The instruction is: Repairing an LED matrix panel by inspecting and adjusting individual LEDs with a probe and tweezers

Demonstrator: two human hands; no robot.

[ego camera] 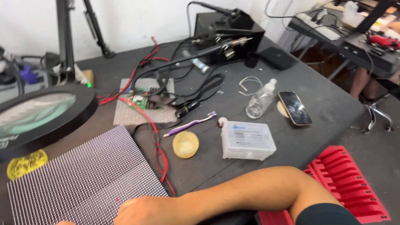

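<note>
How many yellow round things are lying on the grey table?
2: a small yellow dish beside the purple toothbrush, and a yellow disc under the magnifier lamp at the left. Others may be hidden under the cables.

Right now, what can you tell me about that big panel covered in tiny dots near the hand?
The dotted panel is a flat, dark rectangular board covered in neat rows of tiny pale dots. It lies flat on the grey table, its near end cut off by the picture's edge. The right hand rests on its near corner. A red wire runs along its right edge, and a round magnifier lamp sits just behind it.
</note>
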